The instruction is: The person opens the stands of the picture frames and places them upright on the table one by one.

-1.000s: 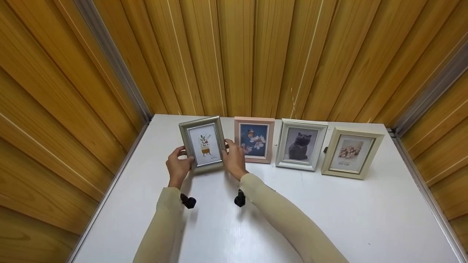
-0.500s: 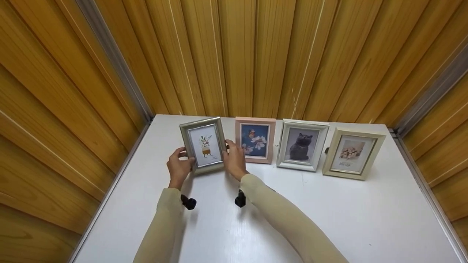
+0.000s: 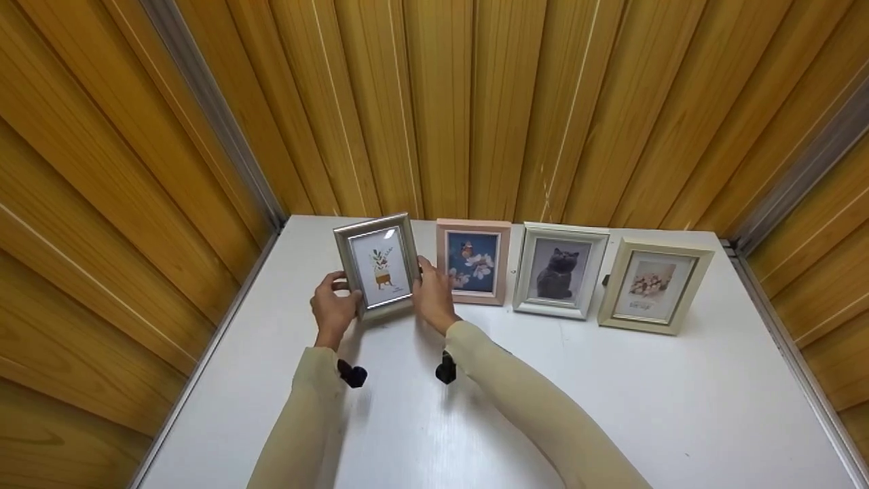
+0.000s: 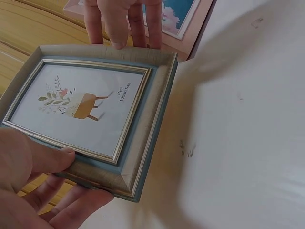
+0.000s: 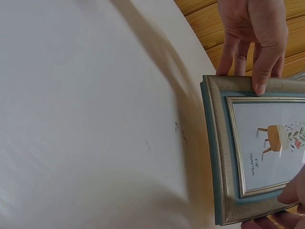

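A silvery-brown picture frame (image 3: 407,255) with a potted-plant print stands at the left end of a row of frames, tilted in the head view. My left hand (image 3: 333,309) grips its left side, thumb on the front moulding and fingers behind, as the left wrist view shows. On the opposite side my right hand (image 3: 434,295) holds the frame's edge, its thumb (image 5: 292,193) on the front in the right wrist view. Just right of that hand is a pink picture frame (image 3: 508,261) with a bird and blossoms.
Further right stand a white picture frame (image 3: 597,272) with a grey cat and a cream picture frame (image 3: 611,292) with flowers. All are on a white table (image 3: 516,394). A wood-panelled wall (image 3: 441,102) rises close behind, with more panels at both sides.
The top of the silvery-brown frame has tipped slightly, and a bright glare now shows on its glass. Both hands keep their hold in nearly the same place.
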The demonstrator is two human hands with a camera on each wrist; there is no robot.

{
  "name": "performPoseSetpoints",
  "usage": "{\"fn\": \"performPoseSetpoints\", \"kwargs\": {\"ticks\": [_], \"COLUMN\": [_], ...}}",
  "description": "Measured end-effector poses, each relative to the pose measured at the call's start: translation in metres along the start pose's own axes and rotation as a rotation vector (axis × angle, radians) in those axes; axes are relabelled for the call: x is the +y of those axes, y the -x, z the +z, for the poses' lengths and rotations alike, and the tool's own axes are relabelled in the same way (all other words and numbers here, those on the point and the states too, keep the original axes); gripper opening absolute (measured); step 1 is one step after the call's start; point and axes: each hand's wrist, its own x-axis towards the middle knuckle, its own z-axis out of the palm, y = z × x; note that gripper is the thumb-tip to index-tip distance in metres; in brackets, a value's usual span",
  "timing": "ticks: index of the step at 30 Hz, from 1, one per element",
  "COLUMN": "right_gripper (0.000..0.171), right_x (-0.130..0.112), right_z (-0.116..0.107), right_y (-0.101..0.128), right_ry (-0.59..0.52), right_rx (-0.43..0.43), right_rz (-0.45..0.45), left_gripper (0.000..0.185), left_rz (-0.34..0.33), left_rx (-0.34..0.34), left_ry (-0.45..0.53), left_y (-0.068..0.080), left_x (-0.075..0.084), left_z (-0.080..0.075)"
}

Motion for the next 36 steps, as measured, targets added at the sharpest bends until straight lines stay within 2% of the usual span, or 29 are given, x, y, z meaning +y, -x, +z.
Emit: {"fn": "performPoseSetpoints", "kwargs": {"ticks": [6, 17, 29, 36], "right_gripper": [0.059, 0.070, 0.073, 0.071], "right_x": [-0.002, -0.002, -0.005, -0.020], "right_z": [0.001, -0.002, -0.006, -0.019], "right_y": [-0.003, -0.011, -0.016, -0.024], "right_ry": [-0.013, -0.048, -0.069, -0.048], "right_rx": [-0.074, -0.166, -0.201, -0.279], "right_rz": [-0.025, -0.004, 0.003, 0.020], "left_gripper": [0.044, 0.043, 0.044, 0.043], "left_rz": [0.015, 0.036, 0.032, 0.055], "left_rx": [0.063, 0.110, 0.145, 0.191], "left_ry": [-0.066, -0.071, -0.070, -0.097], "left_y": [0.001, 0.004, 0.010, 0.013], "left_x": [0.003, 0.013, 0.018, 0.023], "left_z": [0.005, 0.016, 0.021, 0.024]}}
